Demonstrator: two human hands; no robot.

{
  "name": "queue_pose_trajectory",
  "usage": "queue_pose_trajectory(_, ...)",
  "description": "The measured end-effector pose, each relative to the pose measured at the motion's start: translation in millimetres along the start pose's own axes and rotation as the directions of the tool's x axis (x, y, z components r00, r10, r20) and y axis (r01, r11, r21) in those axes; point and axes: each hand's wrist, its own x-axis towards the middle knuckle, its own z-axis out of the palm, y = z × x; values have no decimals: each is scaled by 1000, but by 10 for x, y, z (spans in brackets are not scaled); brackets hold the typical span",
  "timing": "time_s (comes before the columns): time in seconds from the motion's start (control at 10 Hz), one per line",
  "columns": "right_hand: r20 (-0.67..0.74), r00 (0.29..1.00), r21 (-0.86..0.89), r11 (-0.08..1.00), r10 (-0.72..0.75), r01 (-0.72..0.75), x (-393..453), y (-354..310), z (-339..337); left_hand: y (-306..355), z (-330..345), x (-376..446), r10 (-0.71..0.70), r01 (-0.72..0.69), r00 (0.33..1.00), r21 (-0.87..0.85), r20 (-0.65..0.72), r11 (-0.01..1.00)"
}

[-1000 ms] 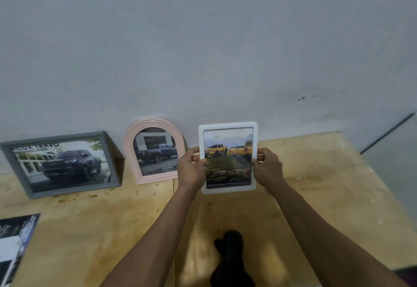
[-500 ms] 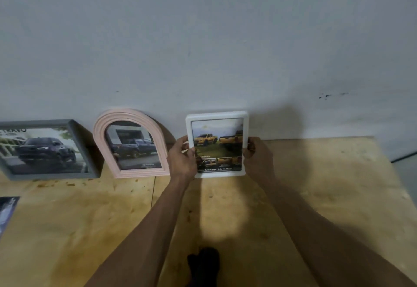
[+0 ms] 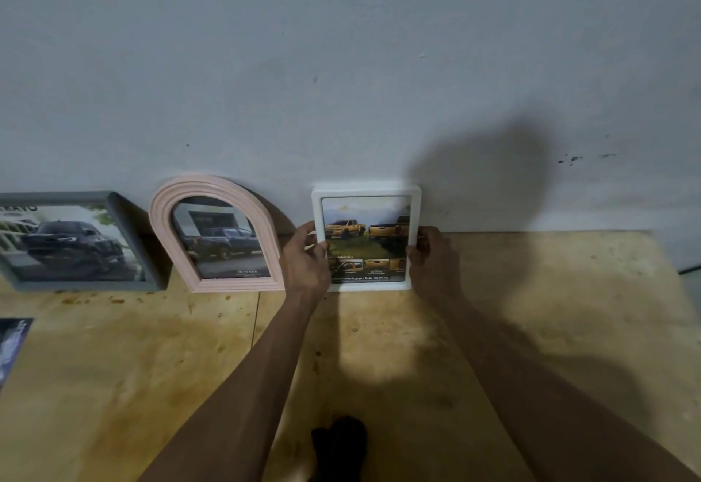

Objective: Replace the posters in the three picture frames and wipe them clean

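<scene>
- At centre frame, the left hand [image 3: 305, 263] and right hand [image 3: 430, 259] grip the side edges of a white picture frame [image 3: 366, 190] showing yellow pickups, upright against the grey wall [image 3: 341, 64].
- Left of it, a pink arched frame [image 3: 216, 184] and a grey frame [image 3: 125, 216] lean on the wall.
- A black cloth [image 3: 337, 447] lies at bottom centre on the wooden table [image 3: 113, 387].

This is looking like a bare workroom or makeshift workshop rather than a lived-in home. A raw plywood table [image 3: 531, 330], stained and scuffed, is butting up against a plain grey wall [image 3: 341, 64] that is showing marks and specks. Three picture frames [image 3: 216, 235] holding car adverts are leaning along the table's back edge against that wall.
</scene>
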Motion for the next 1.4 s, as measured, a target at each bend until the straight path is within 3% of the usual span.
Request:
queue_pose_trajectory(0.9, 3, 999, -8, 999, 51, -51, 23, 4, 78, 36, 16, 9, -79, 79, 997, -9, 10, 997)
queue_pose_trajectory(1.2, 25, 994, 82, 990, 109, -111, 1, -10, 36, 106, -74, -56, -91, 91, 996, 32, 2, 995)
queue_pose_trajectory(1.4, -46, 993, 85, 991, 105, -101, -165, -83, 29, 141, -245, -232, -102, 102, 995, 11, 16, 995)
